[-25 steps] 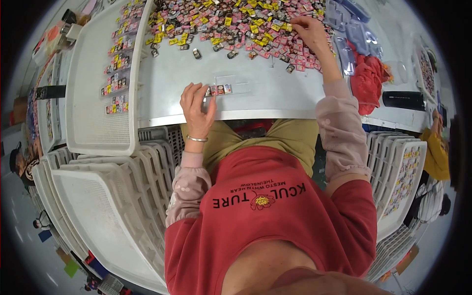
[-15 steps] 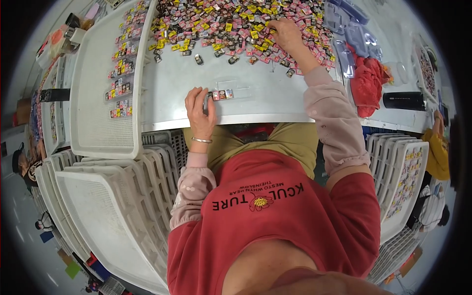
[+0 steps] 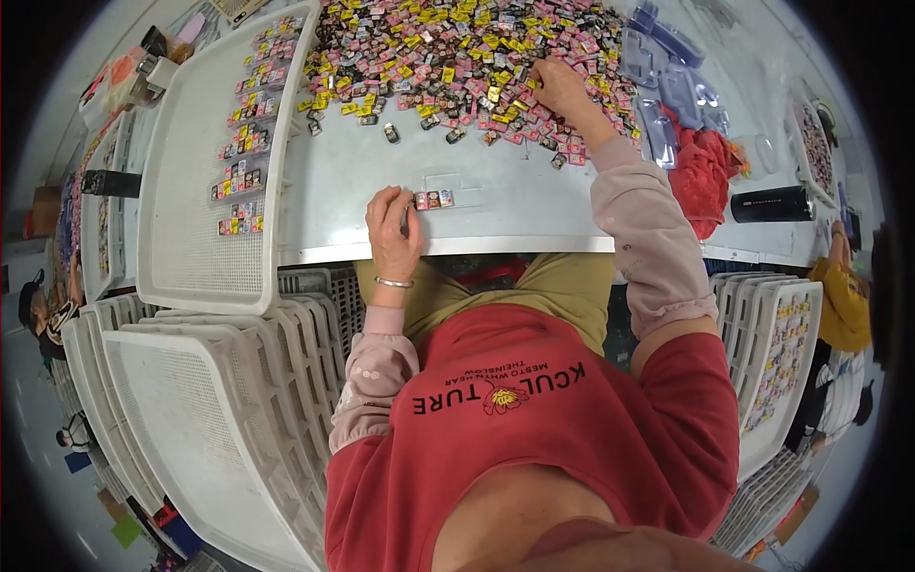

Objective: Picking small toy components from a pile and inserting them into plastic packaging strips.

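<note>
White perforated tray (image 3: 205, 238): lies on the left of the table, its near edge over the table's edge.
Rows in that tray (image 3: 250, 143): small coloured packets in short lines along its right side.
Stacked white trays (image 3: 191, 400): near left, below the table.
Clear plastic blister shells (image 3: 672, 67): far right of the table.
Red cloth (image 3: 703, 176): bunched just near the shells.
Black cylinder (image 3: 772, 203): lies on its side, right of the cloth.
Tray stack with packets (image 3: 777, 353): near right.
Person in yellow (image 3: 843, 305): at the right edge.
</note>
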Motion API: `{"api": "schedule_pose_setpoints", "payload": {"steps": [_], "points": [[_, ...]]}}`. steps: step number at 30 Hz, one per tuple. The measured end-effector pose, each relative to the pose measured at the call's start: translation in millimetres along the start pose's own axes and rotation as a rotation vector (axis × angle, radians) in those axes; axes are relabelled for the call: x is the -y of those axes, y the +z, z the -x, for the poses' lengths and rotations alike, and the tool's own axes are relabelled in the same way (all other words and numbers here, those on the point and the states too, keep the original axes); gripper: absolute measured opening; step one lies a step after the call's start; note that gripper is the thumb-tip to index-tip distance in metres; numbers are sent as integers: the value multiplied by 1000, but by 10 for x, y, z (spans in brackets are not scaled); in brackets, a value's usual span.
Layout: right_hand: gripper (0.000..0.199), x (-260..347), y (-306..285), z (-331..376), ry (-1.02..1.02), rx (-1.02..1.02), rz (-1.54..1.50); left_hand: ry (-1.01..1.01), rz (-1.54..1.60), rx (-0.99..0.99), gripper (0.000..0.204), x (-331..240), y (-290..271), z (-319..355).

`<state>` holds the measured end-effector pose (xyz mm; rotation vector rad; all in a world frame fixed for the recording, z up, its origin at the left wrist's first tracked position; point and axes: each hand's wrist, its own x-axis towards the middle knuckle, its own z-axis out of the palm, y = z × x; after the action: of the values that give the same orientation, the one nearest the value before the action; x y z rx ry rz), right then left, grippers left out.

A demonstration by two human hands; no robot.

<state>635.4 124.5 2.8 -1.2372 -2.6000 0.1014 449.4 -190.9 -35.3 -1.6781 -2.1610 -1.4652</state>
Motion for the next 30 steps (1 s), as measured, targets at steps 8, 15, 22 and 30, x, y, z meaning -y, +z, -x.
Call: {"api": "schedule_pose_setpoints", "payload": {"steps": [8, 15, 22, 30], "points": [[21, -55, 85, 88, -73, -178, -47, -1, -17, 14, 20, -35, -15, -35], [13, -74, -102, 127, -95, -170, -91, -9, -4, -1, 19, -39, -37, -56], [14, 920, -948, 619, -591, -234, -518, -560, 855, 97, 19, -740, -154, -793], [20, 1272, -737, 981, -405, -87, -1048, -676, 1287, 237, 17, -804, -31, -822]]}}
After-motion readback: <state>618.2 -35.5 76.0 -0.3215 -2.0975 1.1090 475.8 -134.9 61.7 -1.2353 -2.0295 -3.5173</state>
